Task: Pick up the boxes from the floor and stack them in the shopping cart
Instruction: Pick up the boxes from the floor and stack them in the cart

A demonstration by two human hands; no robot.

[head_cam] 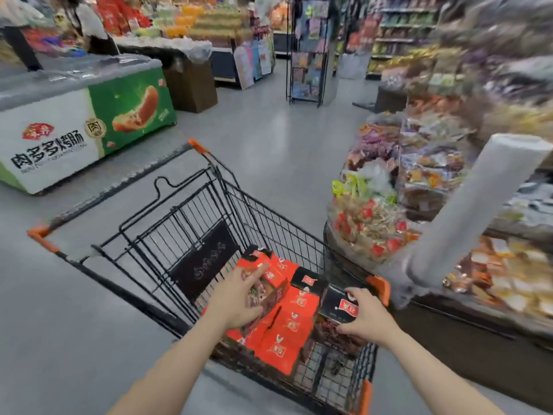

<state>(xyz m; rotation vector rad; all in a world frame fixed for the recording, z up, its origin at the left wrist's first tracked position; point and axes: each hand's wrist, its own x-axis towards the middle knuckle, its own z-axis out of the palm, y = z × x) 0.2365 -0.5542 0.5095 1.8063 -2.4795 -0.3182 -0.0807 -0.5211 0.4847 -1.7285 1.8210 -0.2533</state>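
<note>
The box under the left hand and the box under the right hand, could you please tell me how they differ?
The orange-red box under the left hand is bright orange-red and tilted; the black box under the right hand is mostly black with a red label. The orange-red box sits mid-cart; the black box sits by the cart's right rim. Both are in the cart, with a hand on each.

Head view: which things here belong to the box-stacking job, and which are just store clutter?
Job: cart, red boxes, black box, left hand, right hand.
Clutter: freezer, snack bins, bag roll, rack.
</note>
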